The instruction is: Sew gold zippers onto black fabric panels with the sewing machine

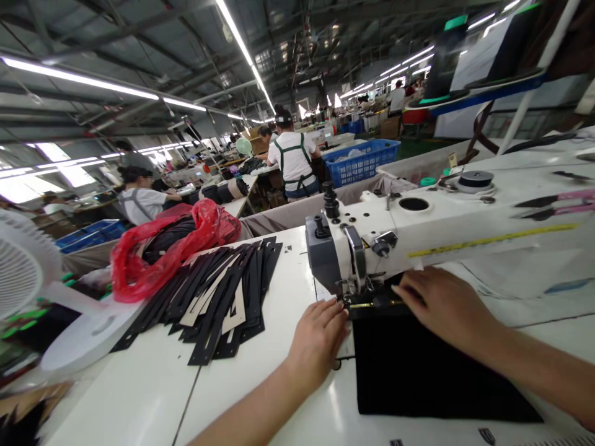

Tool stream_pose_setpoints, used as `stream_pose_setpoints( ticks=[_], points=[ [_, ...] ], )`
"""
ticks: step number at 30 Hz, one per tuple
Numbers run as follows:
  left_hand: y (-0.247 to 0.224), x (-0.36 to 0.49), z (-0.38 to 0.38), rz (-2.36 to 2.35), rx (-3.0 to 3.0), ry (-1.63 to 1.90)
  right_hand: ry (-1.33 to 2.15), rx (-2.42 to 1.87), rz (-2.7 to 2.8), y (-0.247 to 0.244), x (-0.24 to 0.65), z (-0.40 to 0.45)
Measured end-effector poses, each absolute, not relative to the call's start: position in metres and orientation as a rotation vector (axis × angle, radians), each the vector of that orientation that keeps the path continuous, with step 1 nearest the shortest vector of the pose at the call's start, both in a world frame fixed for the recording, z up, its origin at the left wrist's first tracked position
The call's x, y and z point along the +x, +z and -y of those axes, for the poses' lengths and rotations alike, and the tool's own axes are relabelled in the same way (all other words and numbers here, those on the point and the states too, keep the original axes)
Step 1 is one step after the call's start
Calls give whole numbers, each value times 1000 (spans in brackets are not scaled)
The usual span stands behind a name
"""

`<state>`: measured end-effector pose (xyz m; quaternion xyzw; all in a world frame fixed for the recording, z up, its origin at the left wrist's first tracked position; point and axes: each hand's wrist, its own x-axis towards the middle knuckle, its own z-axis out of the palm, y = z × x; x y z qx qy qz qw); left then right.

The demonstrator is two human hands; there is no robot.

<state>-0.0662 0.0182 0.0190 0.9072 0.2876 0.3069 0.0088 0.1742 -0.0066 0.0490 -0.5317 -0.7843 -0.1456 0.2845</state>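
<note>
A piece of black fabric lies on the sewing machine's bed, with a gold-toothed zipper along its far edge, under the head of the white sewing machine. My left hand is closed at the fabric's left end, fingertips together on the edge beside the presser foot. From the right, my right hand reaches in below the machine arm, its fingers bent and pinched on the fabric's far edge. The needle point is hidden behind the machine head.
Left of the machine, a fanned pile of black slotted strips lies by a red plastic bag and a white fan. Pink-handled scissors rest on the machine arm. A blue crate and co-workers are beyond the table.
</note>
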Motion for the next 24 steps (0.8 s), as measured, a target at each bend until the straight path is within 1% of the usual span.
stream_pose_setpoints(
  ticks=[4,8,10,15,18,21,24],
  points=[
    [20,-61,-29,-946,2870,868,-277,-1184,2265,28,141,61],
    [28,-57,-30,-1116,2804,794,-128,-1167,2293,17,131,81],
    [29,-57,-29,-1148,2795,770,-81,-1165,2305,18,132,80],
    [17,-58,-23,-1096,2830,793,-94,-1139,2328,32,131,67],
    [11,-59,-19,-1056,2870,822,-208,-1201,2299,36,128,45],
    [9,-59,-16,-1078,2889,854,-325,-1236,2250,28,126,22],
    [10,-57,-16,-1089,2884,871,-310,-1218,2271,16,125,9]
  ],
)
